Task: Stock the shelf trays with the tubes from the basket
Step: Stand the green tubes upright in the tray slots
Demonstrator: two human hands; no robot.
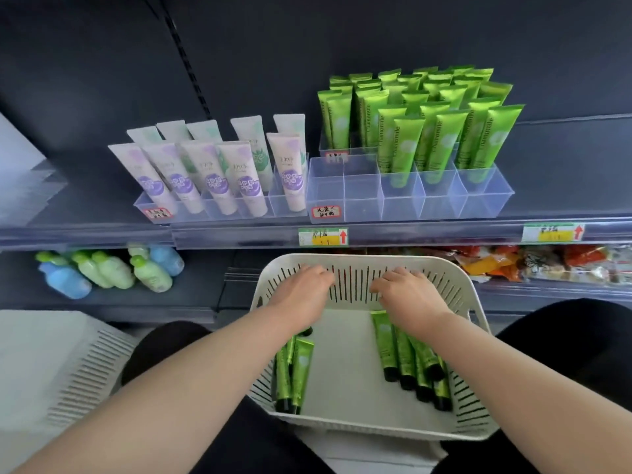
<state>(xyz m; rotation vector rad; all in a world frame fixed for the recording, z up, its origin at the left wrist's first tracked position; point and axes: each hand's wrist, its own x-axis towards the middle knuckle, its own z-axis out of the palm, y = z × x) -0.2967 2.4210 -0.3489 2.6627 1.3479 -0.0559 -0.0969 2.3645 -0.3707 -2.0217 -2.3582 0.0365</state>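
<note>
Beneath both hands sits a white slotted plastic basket [359, 258], resting on the person's dark-clothed lap. The left hand [301, 285] and right hand [408, 290] lie palm down inside it, knuckles up, with their fingers bent against the far slotted wall. The fingertips are hidden, so I cannot tell whether either hand grips anything.

Under the left wrist, a few glossy green plastic tubes with black caps [301, 367] lie on the basket floor, close together. Under the right wrist, a second cluster of the same green tubes [407, 357] lies side by side, caps pointing toward the person. The two clusters are well apart.

Beyond the hands, on the dark shelf [564, 159], stands a clear plastic tray with dividers [342, 200]. Upright green tubes [434, 135] fill its rear rows and the three front compartments beyond the right hand. A handwritten red-bordered label [326, 212] is stuck on its front.

Beyond and outward of the left hand, a second clear tray [290, 206] holds pale tubes with purple and green markings [215, 176], leaning backward.

On the lower shelf, level with the hands, blue and pale green bottles [102, 271] lie outward of the left hand, and red and orange packets [513, 261] lie outward of the right. A second white slotted basket [68, 354] lies beside the left forearm.
</note>
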